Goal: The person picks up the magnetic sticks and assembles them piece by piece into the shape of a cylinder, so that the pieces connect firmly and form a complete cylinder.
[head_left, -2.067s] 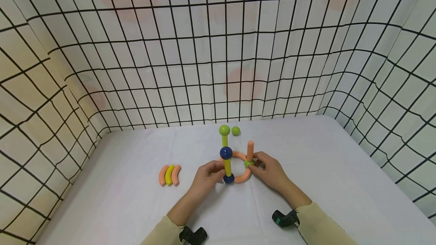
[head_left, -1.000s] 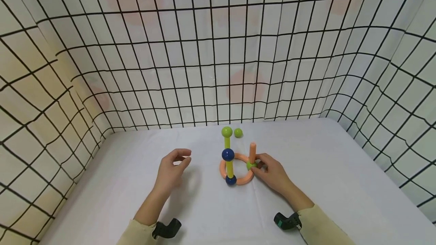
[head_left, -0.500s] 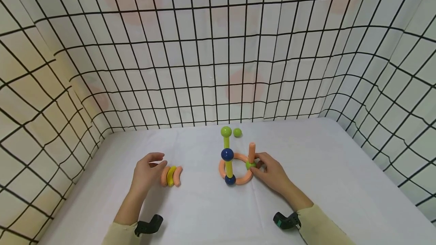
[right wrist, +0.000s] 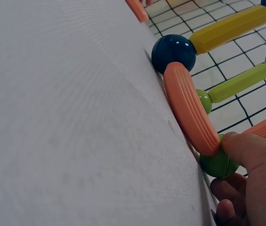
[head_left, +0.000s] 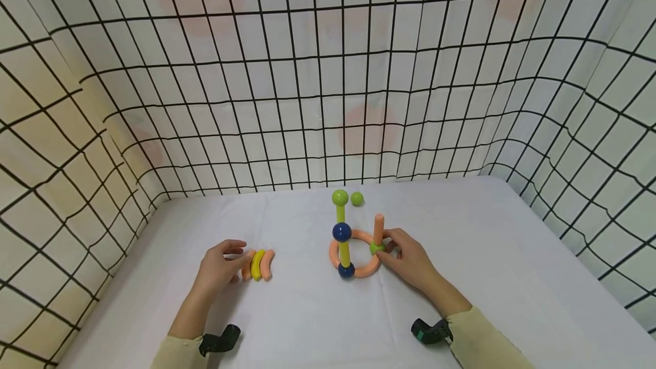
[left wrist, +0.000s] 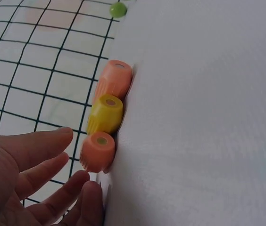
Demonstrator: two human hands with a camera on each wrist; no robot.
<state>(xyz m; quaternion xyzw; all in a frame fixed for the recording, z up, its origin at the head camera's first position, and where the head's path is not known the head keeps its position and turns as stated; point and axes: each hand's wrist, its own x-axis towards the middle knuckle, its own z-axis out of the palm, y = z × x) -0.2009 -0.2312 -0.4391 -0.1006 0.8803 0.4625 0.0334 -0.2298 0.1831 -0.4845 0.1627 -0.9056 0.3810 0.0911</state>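
Black grid lines (head_left: 322,95) on the pale wall ring your table (head_left: 461,221) along its left, far and right edges. Toward the left edge: black unit (head_left: 220,340) on your left wrist; your left hand (head_left: 220,266) is released, fingers loosely bent just beside the first orange arc (left wrist: 97,153); can't tell if they touch. Next along, a yellow arc (head_left: 258,265) and second orange arc (head_left: 267,265), all side by side, ridged, with round insets in their end faces.

Mid-table: orange ring (head_left: 334,254) lying flat. Its near blue ball (head_left: 346,270) carries an upright yellow rod (head_left: 345,254) topped by another blue ball (head_left: 341,232), which blocks your head view of the lime rod (head_left: 340,213) behind. Loose green ball (head_left: 357,199) sits near the far edge.

Right of ring: your right hand (head_left: 410,258) pinches the green joint ball (right wrist: 220,165), orange rod (head_left: 378,229) upright on it. Right wrist unit (head_left: 431,332) has a green patch, too small to read.
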